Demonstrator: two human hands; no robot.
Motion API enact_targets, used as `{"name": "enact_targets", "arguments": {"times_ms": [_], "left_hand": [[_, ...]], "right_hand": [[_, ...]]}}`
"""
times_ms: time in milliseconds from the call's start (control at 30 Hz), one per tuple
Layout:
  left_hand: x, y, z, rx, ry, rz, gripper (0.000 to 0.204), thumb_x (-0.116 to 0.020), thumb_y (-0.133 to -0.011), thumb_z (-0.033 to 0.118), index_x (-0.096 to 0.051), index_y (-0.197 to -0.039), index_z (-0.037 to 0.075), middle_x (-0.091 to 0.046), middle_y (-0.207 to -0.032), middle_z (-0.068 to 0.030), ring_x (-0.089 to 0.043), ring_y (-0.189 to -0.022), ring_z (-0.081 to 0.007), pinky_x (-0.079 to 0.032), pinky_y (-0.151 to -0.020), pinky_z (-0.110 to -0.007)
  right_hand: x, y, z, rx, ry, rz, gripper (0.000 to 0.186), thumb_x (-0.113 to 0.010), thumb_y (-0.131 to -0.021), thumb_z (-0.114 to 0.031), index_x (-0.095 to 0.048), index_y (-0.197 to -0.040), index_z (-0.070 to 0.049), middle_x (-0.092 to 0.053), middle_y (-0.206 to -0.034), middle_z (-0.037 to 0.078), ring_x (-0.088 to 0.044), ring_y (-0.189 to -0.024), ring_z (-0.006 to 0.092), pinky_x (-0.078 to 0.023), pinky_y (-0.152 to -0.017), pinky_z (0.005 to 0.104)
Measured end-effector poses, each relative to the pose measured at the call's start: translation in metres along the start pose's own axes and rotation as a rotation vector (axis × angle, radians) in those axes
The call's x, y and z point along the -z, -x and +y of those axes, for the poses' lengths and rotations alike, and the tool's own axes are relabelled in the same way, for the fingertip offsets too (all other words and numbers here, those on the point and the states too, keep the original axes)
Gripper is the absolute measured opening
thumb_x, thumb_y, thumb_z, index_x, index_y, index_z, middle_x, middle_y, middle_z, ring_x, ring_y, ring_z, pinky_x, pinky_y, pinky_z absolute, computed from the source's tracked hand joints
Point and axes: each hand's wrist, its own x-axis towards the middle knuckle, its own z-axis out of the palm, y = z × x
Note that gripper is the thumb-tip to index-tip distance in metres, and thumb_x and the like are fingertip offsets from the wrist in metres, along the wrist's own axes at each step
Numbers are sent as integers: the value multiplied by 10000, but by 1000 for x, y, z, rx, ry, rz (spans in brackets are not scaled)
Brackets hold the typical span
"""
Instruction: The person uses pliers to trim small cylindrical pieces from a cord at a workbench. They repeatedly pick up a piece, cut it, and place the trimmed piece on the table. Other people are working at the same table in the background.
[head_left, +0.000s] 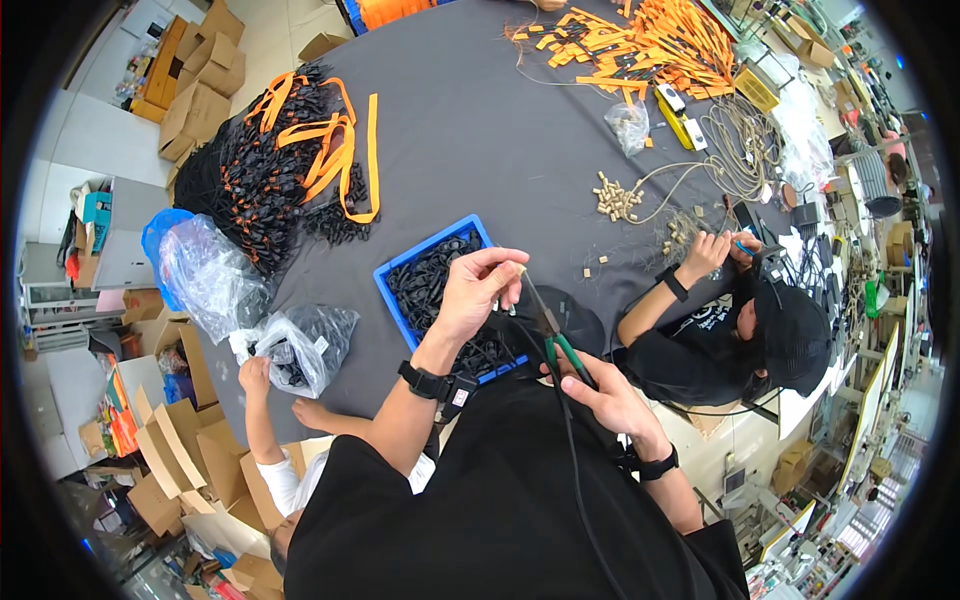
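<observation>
My left hand (478, 292) is raised over the blue bin, its thumb and fingertips pinched together. A small pale bit shows at the fingertips, too small to name. In my right hand (612, 400) is a green-handled tool (562, 350) with a long tapering metal end, much like long-nose pliers. Its tip points up to the left hand's fingertips. Beneath my left hand, the blue bin (388, 290) holds many small black parts (428, 280). A black cable (578, 480) hangs past the tool and down over my shirt.
At right a co-worker (780, 330) handles small tan pieces (618, 198) and cord (735, 150). Another person's hand (256, 375) touches a clear plastic bag (310, 345) at left. Piles of black parts with orange straps (325, 150) and orange tags (670, 45) lie on the grey table (450, 120).
</observation>
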Motion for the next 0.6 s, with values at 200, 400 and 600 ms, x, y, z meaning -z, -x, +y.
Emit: {"name": "enact_targets", "arguments": {"times_ms": [200,400,600], "left_hand": [[-6,-1,-9,-58,214,-35,195,-700,-1089,105,-750,-1225,-25,-739,-942,-84,-721,-763,-154,-560,-642,-274],[-11,-4,-8,-93,204,-54,188,-700,-1087,95,-750,-1224,-23,-728,-959,-84,-731,-777,-169,-574,-663,-286],[-15,-8,4,-100,25,-91,156,-647,-1077,-13,-770,-1169,-39,-700,-965,-75,-724,-765,-159,-574,-642,-278]], "right_hand": [[5,2,0,11,-130,-67,487,-626,-1107,-127,-545,-1565,16,-705,-1407,113,-625,-1302,192,-457,-1167,380],[10,5,-1,5,-172,-84,572,-584,-1104,-75,-443,-1653,1,-679,-1454,148,-633,-1329,223,-455,-1186,392],[17,11,-5,-55,-297,-132,571,-570,-1116,-88,-437,-1666,-8,-692,-1374,116,-638,-1298,201,-496,-1085,348]]}}
